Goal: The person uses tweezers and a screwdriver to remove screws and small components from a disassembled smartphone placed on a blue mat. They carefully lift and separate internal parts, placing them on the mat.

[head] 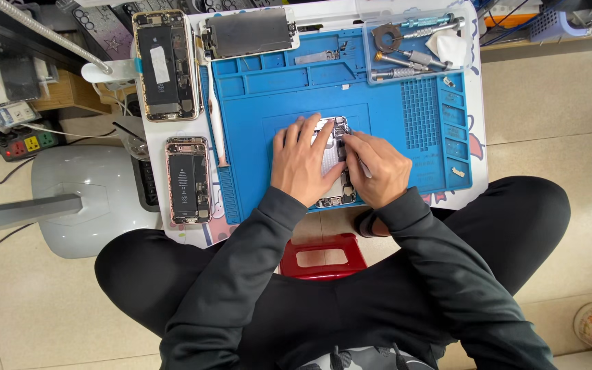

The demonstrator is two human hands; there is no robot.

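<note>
two hands are on one opened phone (pixel 334 161) that lies in the middle of the blue work mat (pixel 385 109) on the small white bench (pixel 477 157). my left hand (pixel 301 161) lies flat on the phone, fingers spread and pressing down on its left side and middle. my right hand (pixel 377 168) rests at the right edge of the phone, fingers closed around a thin metal tool (pixel 363 166) with the tip at the phone's inner parts near the top. the hands are close together, almost touching over the phone.

at the left of the mat lie two more opened phones, a bigger one (pixel 166 65) above and a smaller one (pixel 188 179) below, both showing a dark battery. a removed screen (pixel 249 32) lies at the top edge of the bench. some screwdrivers (pixel 409 58) lie in the tray part at the top right of the mat. a white thin tool (pixel 215 123) lies along the left edge of the mat. under the bench, between my legs, is a red stool (pixel 323 257).
</note>
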